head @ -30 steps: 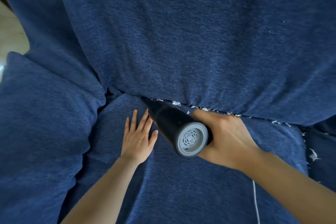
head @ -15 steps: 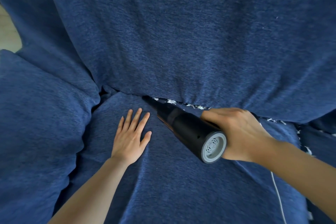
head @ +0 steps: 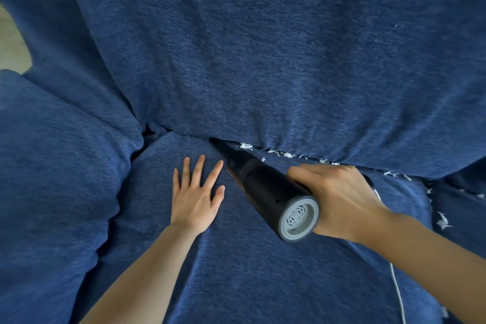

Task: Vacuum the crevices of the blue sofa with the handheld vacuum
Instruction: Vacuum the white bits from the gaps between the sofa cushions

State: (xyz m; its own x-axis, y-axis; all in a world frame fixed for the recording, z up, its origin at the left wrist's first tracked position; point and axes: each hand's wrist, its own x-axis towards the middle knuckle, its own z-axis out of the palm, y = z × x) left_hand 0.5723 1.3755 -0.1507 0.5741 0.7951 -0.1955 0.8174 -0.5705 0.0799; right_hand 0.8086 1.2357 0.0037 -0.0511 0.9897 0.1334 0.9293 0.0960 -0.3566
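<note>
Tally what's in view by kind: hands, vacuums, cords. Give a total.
Hands: 2, the left hand flat on the seat cushion, the right hand gripping the vacuum
Handheld vacuum: 1
White cord: 1
Total: 4

Two hands, one handheld vacuum, one white cord, perhaps three cushions

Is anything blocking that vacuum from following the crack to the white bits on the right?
Nothing visible does. The handheld vacuum, held in the right hand, has its nozzle in the crevice, and the white scraps lie along it further right. The left hand rests flat on the seat cushion, on the other side.
</note>
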